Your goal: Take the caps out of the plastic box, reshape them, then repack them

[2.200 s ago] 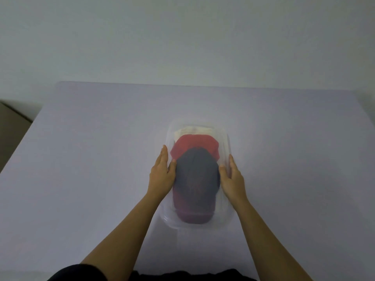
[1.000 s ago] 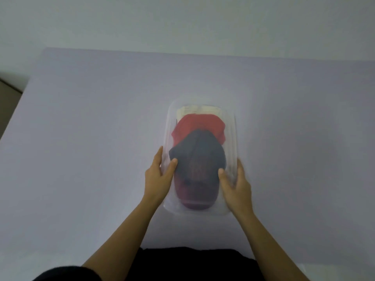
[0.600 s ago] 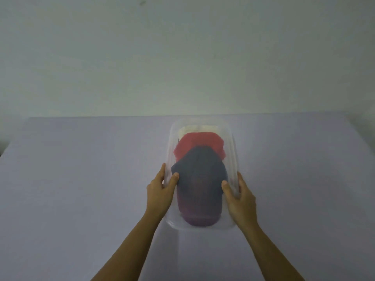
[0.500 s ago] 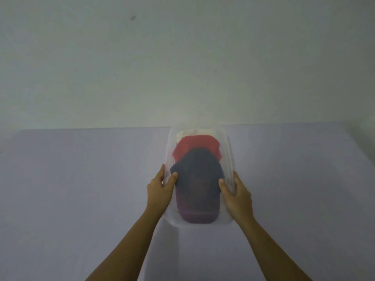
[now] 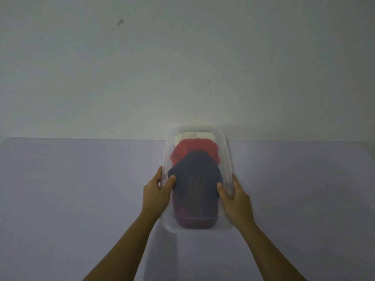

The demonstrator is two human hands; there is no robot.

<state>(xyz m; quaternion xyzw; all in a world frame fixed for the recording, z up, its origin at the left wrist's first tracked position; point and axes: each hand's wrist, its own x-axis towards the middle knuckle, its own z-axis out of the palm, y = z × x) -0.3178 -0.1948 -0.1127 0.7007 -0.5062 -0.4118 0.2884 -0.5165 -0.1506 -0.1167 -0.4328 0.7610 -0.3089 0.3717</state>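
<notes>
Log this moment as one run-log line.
left hand: grips box side | right hand: grips opposite side | clear plastic box: holds navy cap, red cap, cream cap | unpacking: not started

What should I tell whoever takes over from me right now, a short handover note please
Left hand: gripping the left rim of the clear plastic box, thumb hooked over the edge.
Right hand: gripping the right rim the same way.
The box appears to be on the lavender table, long side pointing away from the person.
Inside, three caps are stacked and overlapping: dark blue cap nearest and on top, red cap behind it, cream cap at the far end.
Done: nothing unpacked yet.
Left: take out all three caps, reshape each, repack them.
</notes>
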